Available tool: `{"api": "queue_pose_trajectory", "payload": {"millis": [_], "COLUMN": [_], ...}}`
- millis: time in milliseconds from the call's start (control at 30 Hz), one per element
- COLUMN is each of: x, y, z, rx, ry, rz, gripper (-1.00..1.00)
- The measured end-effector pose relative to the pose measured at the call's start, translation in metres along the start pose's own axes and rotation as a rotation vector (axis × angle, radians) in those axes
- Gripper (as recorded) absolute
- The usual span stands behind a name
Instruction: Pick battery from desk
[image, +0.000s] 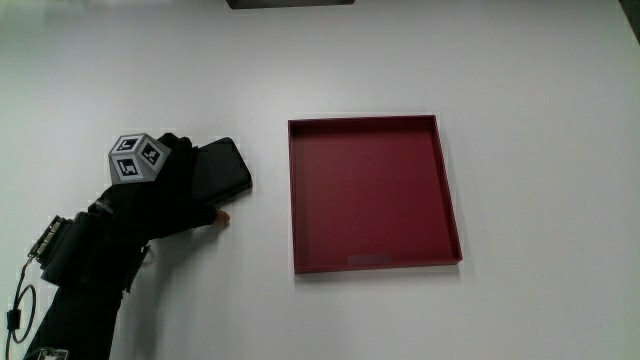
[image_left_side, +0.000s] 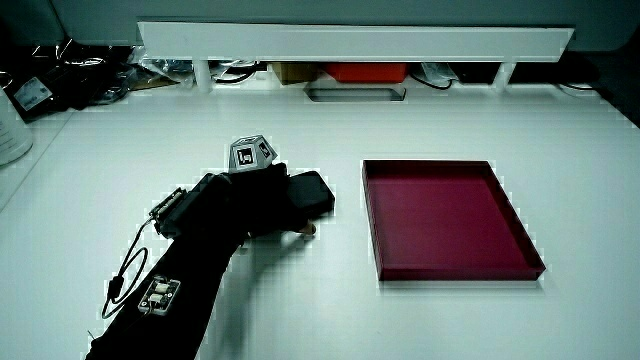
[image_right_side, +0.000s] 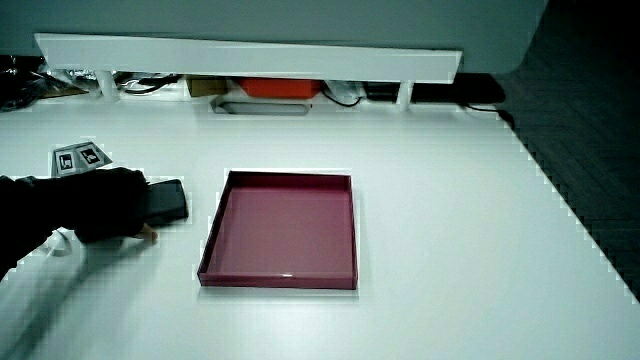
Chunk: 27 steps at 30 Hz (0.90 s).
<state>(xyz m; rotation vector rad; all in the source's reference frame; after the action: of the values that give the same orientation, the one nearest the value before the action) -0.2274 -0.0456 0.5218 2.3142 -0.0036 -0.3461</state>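
Observation:
A flat black battery (image: 223, 170) lies on the white desk beside a red tray (image: 365, 122). The hand (image: 170, 195) lies over the end of the battery farthest from the tray, its fingers closed on the battery and a bare thumb tip at the battery's nearer edge. The battery seems to rest on the desk. Both side views show the hand (image_left_side: 255, 200) (image_right_side: 105, 205) covering part of the battery (image_left_side: 308, 190) (image_right_side: 167, 201). The patterned cube (image: 136, 158) sits on the back of the hand.
The red tray (image_left_side: 430, 163) (image_right_side: 290, 175) is shallow and square with nothing in it. A low white partition (image_left_side: 350, 40) runs along the desk's far edge, with cables and small boxes under it. A wired module is strapped to the forearm (image: 60, 245).

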Motion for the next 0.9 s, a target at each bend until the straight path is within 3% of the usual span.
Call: {"api": "queue_pose_trajectory", "payload": {"millis": [267,700,900], "x": [-0.0041,-0.0021,-0.0037], "y": [0.0024,-0.0017,-0.0058], "z": [-0.0008,0.0044,0.0055], "rx": [0.021,0.112,0.128], "ry": [0.005,0.021,-0.012], "rz": [0.021,-0.041,-0.076], "gripper": [0.4,0.83,1.0]}}
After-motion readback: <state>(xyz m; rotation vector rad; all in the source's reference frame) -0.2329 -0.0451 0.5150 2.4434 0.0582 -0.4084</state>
